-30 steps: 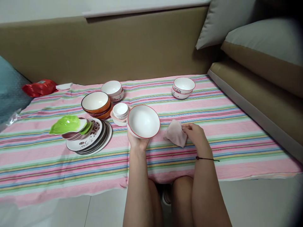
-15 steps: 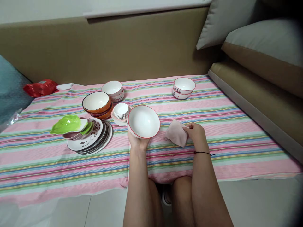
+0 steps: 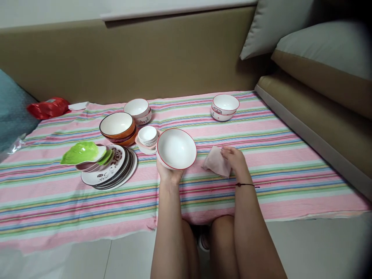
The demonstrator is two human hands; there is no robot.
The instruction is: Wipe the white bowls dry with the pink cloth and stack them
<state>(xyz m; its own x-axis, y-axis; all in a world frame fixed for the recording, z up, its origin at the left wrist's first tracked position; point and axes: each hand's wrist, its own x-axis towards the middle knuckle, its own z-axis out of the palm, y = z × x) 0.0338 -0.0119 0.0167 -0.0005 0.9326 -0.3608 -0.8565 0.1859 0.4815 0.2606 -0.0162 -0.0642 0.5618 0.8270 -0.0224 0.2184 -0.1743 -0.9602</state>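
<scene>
My left hand (image 3: pixel 170 173) holds a white bowl (image 3: pixel 176 149) with a red rim from below, tilted so that its inside faces me. Most of the left fingers are hidden beneath the bowl. To the right, my right hand (image 3: pixel 235 158) has its fingers on a pale pink cloth (image 3: pixel 217 162), gripping its upper right side; the thumb is out of sight. The cloth hangs in folds just right of the bowl, and the two do not touch.
Left of the bowl stand small white dishes (image 3: pixel 147 134), orange-brown bowls (image 3: pixel 117 124), stacked plates (image 3: pixel 101 174) and a green leaf-shaped dish (image 3: pixel 83 152). Behind are white bowls (image 3: pixel 137 108) and, at right, two red-rimmed bowls (image 3: pixel 225 104). Cushions (image 3: pixel 322 50) border the right side.
My right hand has moved slightly left and up over the cloth, whose right side has shifted and folded. The bowl and my left hand stay nearly still.
</scene>
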